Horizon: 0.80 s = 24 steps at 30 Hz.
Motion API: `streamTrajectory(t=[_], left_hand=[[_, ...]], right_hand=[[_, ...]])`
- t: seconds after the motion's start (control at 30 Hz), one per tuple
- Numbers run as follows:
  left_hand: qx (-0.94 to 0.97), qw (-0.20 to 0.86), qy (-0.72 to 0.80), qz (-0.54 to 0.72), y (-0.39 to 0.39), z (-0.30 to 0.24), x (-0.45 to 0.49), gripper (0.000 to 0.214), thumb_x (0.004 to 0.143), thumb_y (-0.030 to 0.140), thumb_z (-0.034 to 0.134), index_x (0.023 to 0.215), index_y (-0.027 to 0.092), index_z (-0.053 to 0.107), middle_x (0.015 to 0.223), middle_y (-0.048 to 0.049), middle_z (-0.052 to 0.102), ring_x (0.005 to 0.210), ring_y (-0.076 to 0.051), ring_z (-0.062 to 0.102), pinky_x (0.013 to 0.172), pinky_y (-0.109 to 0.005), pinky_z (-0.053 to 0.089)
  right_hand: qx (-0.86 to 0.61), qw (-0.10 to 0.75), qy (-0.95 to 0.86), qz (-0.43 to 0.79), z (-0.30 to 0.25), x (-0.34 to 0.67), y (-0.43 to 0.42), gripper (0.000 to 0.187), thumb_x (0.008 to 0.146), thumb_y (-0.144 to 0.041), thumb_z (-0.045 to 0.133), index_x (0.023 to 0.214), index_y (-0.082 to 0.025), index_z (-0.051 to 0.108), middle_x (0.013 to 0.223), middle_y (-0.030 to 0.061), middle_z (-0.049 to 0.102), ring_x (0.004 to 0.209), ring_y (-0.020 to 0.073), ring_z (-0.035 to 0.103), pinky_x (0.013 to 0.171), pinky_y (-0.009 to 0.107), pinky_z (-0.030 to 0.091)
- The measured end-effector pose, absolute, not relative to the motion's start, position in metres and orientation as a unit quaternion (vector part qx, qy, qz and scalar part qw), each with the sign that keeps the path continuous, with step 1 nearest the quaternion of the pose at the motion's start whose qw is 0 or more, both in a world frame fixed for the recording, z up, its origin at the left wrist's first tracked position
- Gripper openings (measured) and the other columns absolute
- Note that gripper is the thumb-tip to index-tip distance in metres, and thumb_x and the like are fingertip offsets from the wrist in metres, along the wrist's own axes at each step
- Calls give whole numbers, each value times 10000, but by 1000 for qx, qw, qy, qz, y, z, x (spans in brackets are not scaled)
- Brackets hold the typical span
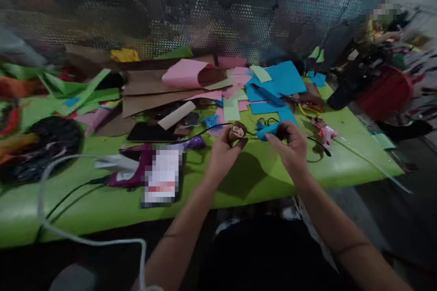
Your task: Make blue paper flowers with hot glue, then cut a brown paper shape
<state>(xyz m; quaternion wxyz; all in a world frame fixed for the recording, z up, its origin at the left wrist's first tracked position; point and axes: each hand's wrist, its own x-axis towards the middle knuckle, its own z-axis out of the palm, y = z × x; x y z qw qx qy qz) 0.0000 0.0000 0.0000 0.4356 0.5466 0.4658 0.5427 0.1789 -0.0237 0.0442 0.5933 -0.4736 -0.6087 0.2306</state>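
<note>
Nearest my camera are two bare forearms (187, 223), extended over the near edge of a glossy green tabletop (116, 209). I record the left grip (223, 148) closed about a brown rolled-paper piece with pale crumpled filling (238, 131), and the right grip (290, 143) pinched on a rolled blue paper piece (266, 132). Hazards, in my judgement: excess squeeze would crease either roll; too slack a pinch would let the blue one unwind. A thin black cord (319, 144) runs past both hands; if tugged, it could pull the rolls out of line. I cannot tell whether it passes through either.

Position: the brown roll sits at the left fingertips, filled end exposed; the blue roll projects from the right fingertips toward it, the two apart. Farther right lies a pink plastic tool (327, 134); behind, flat blue paper sheets (287, 82).
</note>
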Motion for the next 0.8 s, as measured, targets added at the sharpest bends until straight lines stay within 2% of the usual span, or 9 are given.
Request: streamTrajectory(t=[0.13,0.33,0.5,0.67,0.8], left_hand=[[560,433,456,540,-2,1,1,266,752,279,742,969,196,614,894,1,668,856,-156,601,789,-264,457],[605,399,421,545,-7,6,0,230,831,293,707,997,212,570,947,-16,636,881,-162,585,823,-283,464],[669,343,413,514,-8,7,-3,179,913,310,626,1043,210,556,983,-40,626,887,-173,574,816,-301,445],[710,257,441,486,-7,5,-4,202,923,320,594,1087,208,559,1046,-77,653,947,-209,606,831,-332,452],[716,253,441,479,-9,4,-4,229,941,331,571,1128,203,534,1102,-97,661,1014,-221,624,883,-352,470]], right_hand=[[-474,596,-621,188,47,182,-25,161,825,-223,754,784,-209,599,761,-31,534,702,127,522,615,259,429],[-444,598,-653,141,57,179,-30,122,808,-180,780,830,-216,666,983,45,619,905,180,590,674,285,500],[-429,586,-674,131,63,172,-34,121,830,-164,752,808,-214,644,934,40,638,831,168,597,638,285,498],[-419,577,-693,107,61,161,-36,118,848,-161,731,822,-219,632,864,29,633,785,162,593,607,278,482],[-432,566,-692,115,57,154,-38,120,872,-192,719,820,-227,615,837,24,634,777,163,597,599,277,475]])
